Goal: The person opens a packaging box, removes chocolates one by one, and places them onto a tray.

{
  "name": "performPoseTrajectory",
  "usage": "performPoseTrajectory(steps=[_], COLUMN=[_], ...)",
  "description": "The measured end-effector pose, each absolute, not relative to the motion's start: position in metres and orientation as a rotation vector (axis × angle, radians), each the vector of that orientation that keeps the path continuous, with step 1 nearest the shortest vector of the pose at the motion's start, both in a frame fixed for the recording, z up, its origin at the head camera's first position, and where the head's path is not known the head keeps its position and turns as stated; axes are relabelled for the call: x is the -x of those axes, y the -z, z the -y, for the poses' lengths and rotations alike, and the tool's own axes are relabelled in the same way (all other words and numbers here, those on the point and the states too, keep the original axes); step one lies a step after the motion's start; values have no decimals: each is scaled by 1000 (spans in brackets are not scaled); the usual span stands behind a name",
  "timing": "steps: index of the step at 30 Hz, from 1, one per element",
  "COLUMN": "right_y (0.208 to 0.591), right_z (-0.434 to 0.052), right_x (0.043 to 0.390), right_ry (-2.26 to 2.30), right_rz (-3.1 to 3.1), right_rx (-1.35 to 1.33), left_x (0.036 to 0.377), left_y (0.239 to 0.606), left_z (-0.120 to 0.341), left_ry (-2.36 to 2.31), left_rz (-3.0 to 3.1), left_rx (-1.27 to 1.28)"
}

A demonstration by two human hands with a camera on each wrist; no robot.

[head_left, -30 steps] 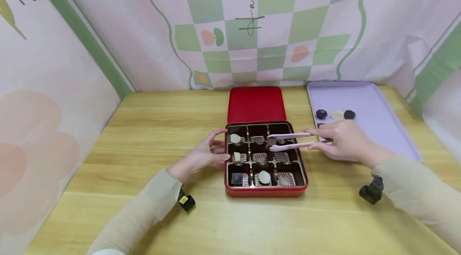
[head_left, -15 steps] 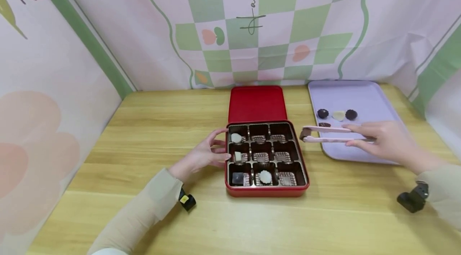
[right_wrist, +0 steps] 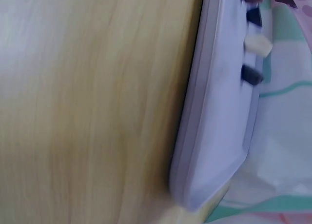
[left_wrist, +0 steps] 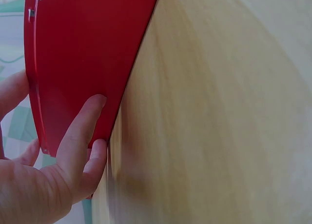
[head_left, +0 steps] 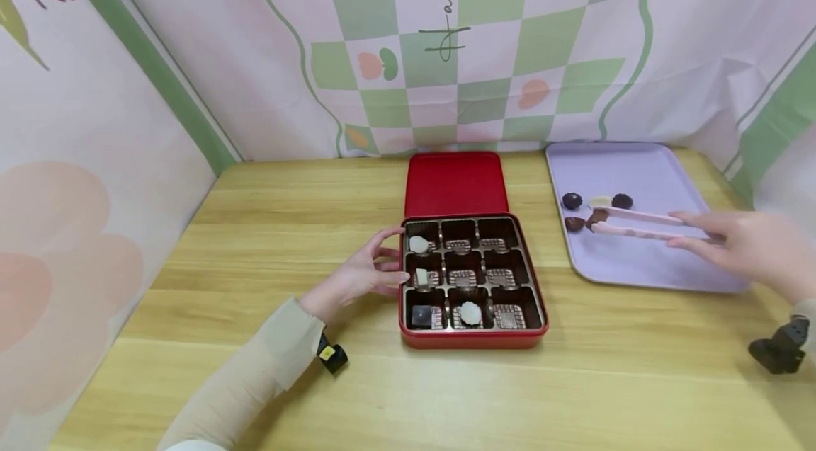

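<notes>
My left hand (head_left: 360, 274) rests its fingertips and thumb against the left side of an open red tin (head_left: 474, 341), whose smooth wall (left_wrist: 78, 53) fills part of the left wrist view. In the tin's divided insert lie a few white pieces, such as a round fluted one (head_left: 470, 313), and a dark square chocolate (head_left: 421, 316). My right hand (head_left: 758, 246) pinches pale pink tongs (head_left: 644, 215). Their tips hold a brown chocolate (head_left: 596, 218) low over the lilac tray (head_left: 644, 171), beside a row of chocolates.
The red lid (head_left: 455, 184) lies flat behind the tin. On the tray are dark chocolates (head_left: 571, 201), a cream one (head_left: 601, 201) and a brown one (head_left: 574, 224). A printed cloth (head_left: 421, 104) hangs behind the wooden table (head_left: 306, 210).
My right hand has carried the tongs and the brown chocolate rightward, from above the tin to the tray. The left hand has stayed at the tin's side.
</notes>
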State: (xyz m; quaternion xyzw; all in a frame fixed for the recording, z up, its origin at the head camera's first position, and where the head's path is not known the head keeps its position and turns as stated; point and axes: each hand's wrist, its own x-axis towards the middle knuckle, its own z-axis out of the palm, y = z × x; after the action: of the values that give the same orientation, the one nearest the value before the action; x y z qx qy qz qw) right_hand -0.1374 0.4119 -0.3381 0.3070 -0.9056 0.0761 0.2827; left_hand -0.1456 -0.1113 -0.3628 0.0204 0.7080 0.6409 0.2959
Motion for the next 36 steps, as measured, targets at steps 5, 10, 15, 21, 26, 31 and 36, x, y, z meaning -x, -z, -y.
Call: performPoseTrajectory(steps=[5, 10, 15, 21, 26, 31, 36], right_y=[344, 347, 348, 353, 356, 354, 351], right_z=[-425, -430, -429, -429, -431, -430, -428], right_x=[139, 138, 137, 140, 140, 138, 138], right_ry=[-186, -159, -99, -75, -40, -41, -69], right_rz=[2483, 2579, 2686, 2692, 2711, 2804, 2908], right_rx=[-774, -676, -587, -606, -597, -520, -414], left_x=[146, 146, 146, 146, 145, 145, 146], left_y=[363, 363, 365, 365, 364, 364, 365], left_z=[112, 111, 111, 111, 111, 112, 111], left_ry=[-1706, -1711, -1712, -1710, -1735, -1754, -1753], left_rz=[-1882, -1871, -1868, -1874, -1845, -1816, -1815], left_rx=[-55, -39, -40, -36, -55, -65, -61])
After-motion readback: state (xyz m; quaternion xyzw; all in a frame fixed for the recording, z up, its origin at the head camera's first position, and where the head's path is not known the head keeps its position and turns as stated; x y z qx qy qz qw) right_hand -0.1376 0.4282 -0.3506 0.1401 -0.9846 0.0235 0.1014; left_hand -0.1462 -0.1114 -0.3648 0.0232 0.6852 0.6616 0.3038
